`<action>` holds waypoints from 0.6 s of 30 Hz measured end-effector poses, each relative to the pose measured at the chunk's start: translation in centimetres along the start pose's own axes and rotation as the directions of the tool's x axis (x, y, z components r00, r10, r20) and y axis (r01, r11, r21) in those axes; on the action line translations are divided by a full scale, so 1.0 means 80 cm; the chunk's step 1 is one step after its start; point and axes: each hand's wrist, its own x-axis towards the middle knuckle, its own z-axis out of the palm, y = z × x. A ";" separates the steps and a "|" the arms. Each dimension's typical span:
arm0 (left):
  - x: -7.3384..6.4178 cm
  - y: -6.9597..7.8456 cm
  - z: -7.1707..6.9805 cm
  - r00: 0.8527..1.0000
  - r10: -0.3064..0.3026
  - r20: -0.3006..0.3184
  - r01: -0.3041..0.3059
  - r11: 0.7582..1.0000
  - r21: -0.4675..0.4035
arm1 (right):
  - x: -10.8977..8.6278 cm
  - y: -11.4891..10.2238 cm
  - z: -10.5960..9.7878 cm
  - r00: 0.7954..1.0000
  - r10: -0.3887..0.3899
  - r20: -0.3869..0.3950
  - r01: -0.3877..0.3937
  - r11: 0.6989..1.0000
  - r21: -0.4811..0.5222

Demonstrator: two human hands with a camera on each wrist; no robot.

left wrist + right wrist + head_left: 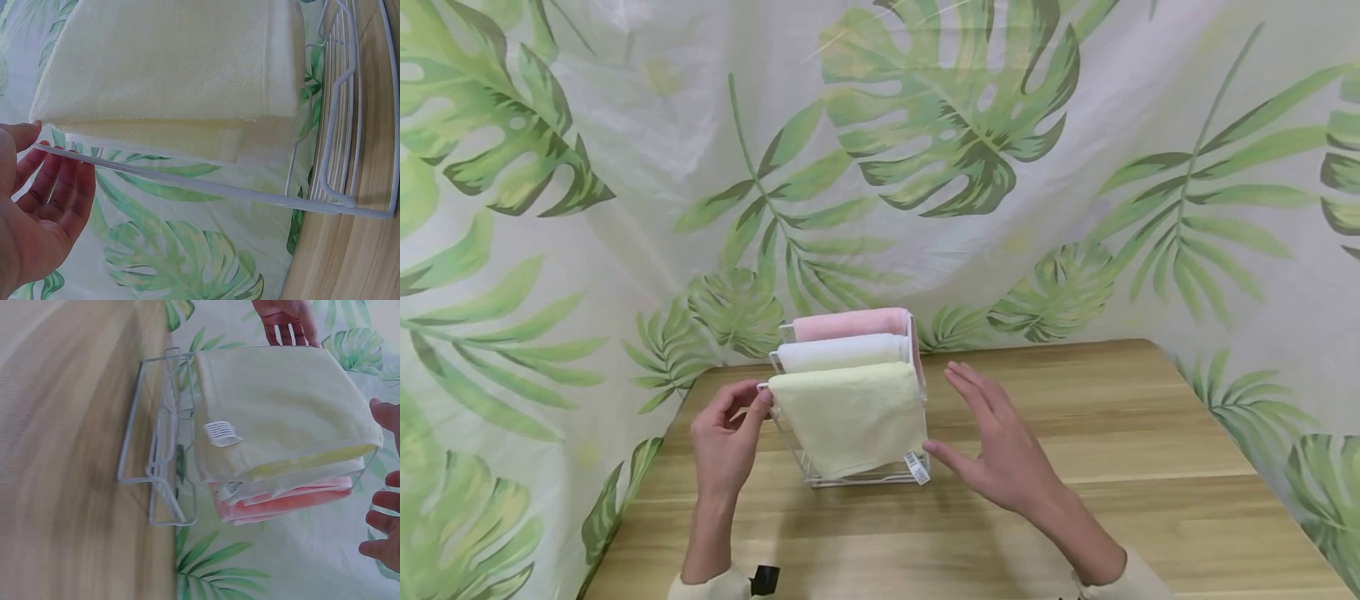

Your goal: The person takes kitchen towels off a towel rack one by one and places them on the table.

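A white wire towel rack [187,183] stands on the table with three folded towels draped over its bars. In front hangs a pale yellow towel [850,425] with a small white label at its lower right corner. Behind it are a white towel [838,353] and a pink towel [850,323]. My left hand [724,446] grips the rack's front upper left corner, its thumb at the yellow towel's edge and its fingers curled behind the wire. To the right of the rack, my right hand [1009,454] is apart from the towels, fingers extended and thumb spread, holding nothing.
The rack rests on a wood-grain table [1112,533]. A leaf-print cloth [940,250] hangs close behind the table's back edge and along its sides. At the left sleeve cuff a small black object [765,579] shows.
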 end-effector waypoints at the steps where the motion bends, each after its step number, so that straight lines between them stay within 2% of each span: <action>1: 0.000 0.000 0.001 1.000 -0.009 -0.002 0.009 1.000 -0.009 | 0.004 -0.001 -0.001 1.000 -0.013 -0.004 0.013 1.000 0.005; 8: 0.003 0.000 0.004 0.999 -0.030 -0.013 0.030 0.999 -0.039 | 0.037 -0.008 -0.004 0.990 -0.136 -0.036 0.137 0.990 0.025; 18: 0.005 0.000 0.005 0.998 -0.052 -0.030 0.050 0.998 -0.040 | 0.098 -0.030 -0.004 0.961 -0.277 0.000 0.276 0.959 0.069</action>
